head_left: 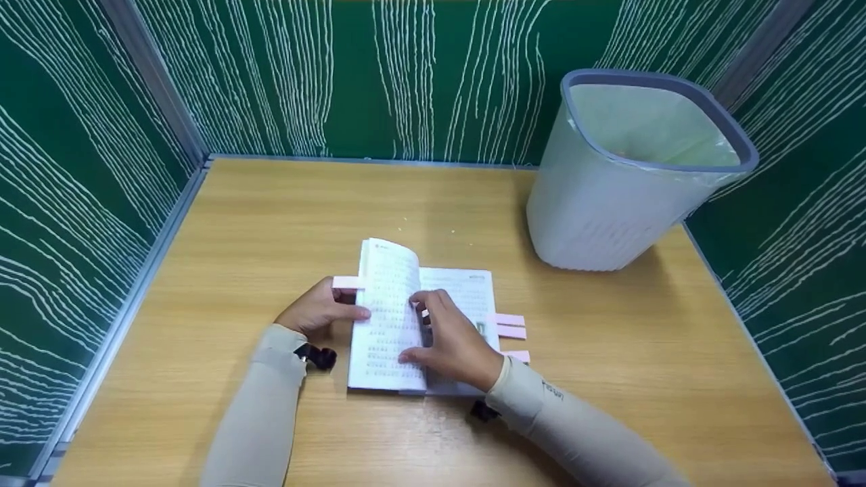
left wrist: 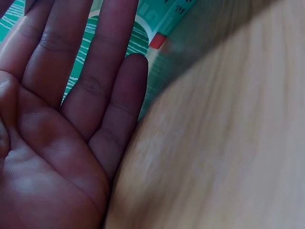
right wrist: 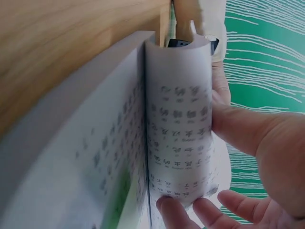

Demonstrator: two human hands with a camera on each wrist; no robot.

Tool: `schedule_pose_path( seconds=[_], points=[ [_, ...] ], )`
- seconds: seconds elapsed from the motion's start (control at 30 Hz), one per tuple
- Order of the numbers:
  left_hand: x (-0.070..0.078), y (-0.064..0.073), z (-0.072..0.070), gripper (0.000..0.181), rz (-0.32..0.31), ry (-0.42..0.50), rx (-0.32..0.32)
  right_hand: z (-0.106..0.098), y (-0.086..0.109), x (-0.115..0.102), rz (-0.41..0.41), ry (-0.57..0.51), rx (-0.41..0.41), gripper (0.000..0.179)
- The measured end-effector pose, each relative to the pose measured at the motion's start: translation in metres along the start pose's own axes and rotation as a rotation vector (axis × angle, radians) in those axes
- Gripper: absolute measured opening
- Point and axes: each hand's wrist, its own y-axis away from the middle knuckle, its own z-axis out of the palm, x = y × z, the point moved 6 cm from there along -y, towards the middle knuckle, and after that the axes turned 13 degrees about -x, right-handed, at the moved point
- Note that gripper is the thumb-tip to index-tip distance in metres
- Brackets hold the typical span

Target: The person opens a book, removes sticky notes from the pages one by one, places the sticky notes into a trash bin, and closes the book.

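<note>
An open book (head_left: pixel 450 277) with printed pages lies on the table, pink sticky tabs (head_left: pixel 511 319) jutting from its sides. The left hand (head_left: pixel 319 310) grips its left side, thumb on the page, fingers mostly out of sight; the left wrist view shows those fingers (left wrist: pixel 102 71) extended by a green cover (left wrist: pixel 167 19). Across the book's middle, the right hand (head_left: pixel 460 341) holds a curved page (head_left: pixel 392 318) with bent fingers and thumb. In the right wrist view, fingertips (right wrist: pixel 174 212) touch the lower part of that curling page (right wrist: pixel 178 114), and the thumb (right wrist: pixel 233 119) meets its edge.
A white bin (head_left: pixel 602 203) with a grey rim and a pale green liner stands at the back right. Tiny white scraps (head_left: pixel 453 231) lie beyond the book on the wooden table (head_left: pixel 304 216). Green panels (head_left: pixel 352 81) with white lines enclose the table's back and sides.
</note>
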Motion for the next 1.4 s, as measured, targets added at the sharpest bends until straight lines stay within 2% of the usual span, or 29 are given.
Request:
schedule_pose_path(
  seconds=[0.1, 0.23, 0.4, 0.53, 0.63, 0.7, 0.83, 1.1, 1.23, 1.4],
  points=[
    [0.0, 0.001, -0.003, 0.052, -0.017, -0.055, 0.012, -0.001, 0.0, 0.002, -0.002, -0.077, -0.014, 0.086],
    [-0.001, -0.001, -0.004, 0.048, -0.03, -0.081, 0.006, -0.002, 0.001, 0.009, -0.011, -0.195, -0.018, 0.083],
    [0.0, -0.003, -0.006, 0.04, -0.031, -0.114, 0.027, -0.004, 0.004, 0.021, -0.016, -0.354, -0.014, 0.08],
    [-0.001, -0.002, -0.005, 0.04, -0.041, -0.082, 0.033, -0.01, 0.01, 0.036, 0.024, -0.602, -0.012, 0.072],
    [0.0, -0.002, -0.006, 0.038, -0.044, -0.078, 0.034, -0.019, 0.017, 0.049, 0.088, -0.796, 0.025, 0.067],
    [0.0, -0.002, -0.007, 0.036, -0.039, -0.096, 0.04, -0.026, 0.024, 0.057, 0.126, -0.872, 0.059, 0.064],
    [0.001, -0.002, -0.007, 0.033, -0.028, -0.095, 0.04, -0.04, 0.037, 0.069, 0.152, -0.853, 0.098, 0.059],
    [-0.001, 0.001, -0.009, 0.035, -0.04, -0.066, 0.044, -0.052, 0.048, 0.099, 0.186, -0.607, 0.205, 0.032],
    [-0.002, 0.001, -0.009, 0.034, -0.036, -0.056, 0.045, -0.051, 0.051, 0.111, 0.227, -0.62, 0.219, 0.03],
    [-0.002, -0.001, -0.008, 0.031, -0.021, -0.04, 0.044, -0.048, 0.053, 0.12, 0.253, -0.662, 0.198, 0.029]
  ],
)
